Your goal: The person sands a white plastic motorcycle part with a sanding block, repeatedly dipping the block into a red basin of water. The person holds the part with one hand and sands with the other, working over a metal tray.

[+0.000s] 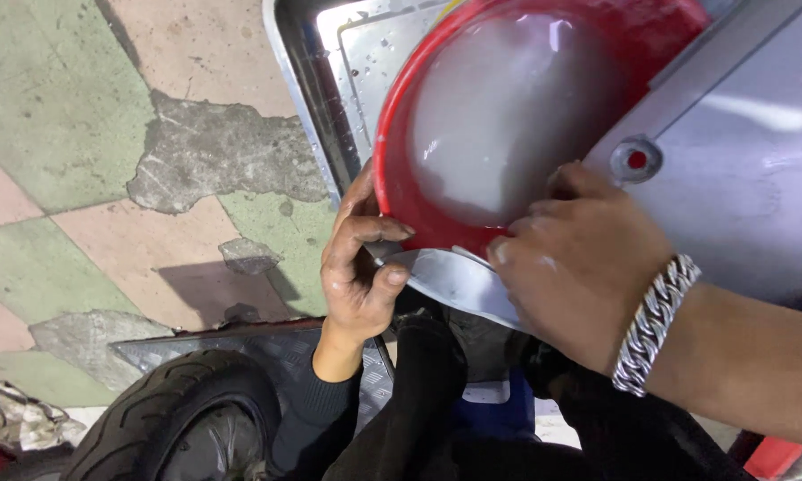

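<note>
Left hand [358,267] pinching round red plastic lamp lens [508,116], right hand [579,267] pressing silver-grey scooter body panel [739,151]; lens could slip, cracking on tiled floor [107,178].

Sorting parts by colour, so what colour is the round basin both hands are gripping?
Red basin, holding cloudy grey liquid; the head view shows it.

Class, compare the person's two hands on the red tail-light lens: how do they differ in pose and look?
The left hand pinches the red lens rim from the side, fingers curled; the right hand lies over the lower edge, palm down. The right wrist wears a silver chain bracelet; the left has a dark sleeve. Both touch the lens.
</note>
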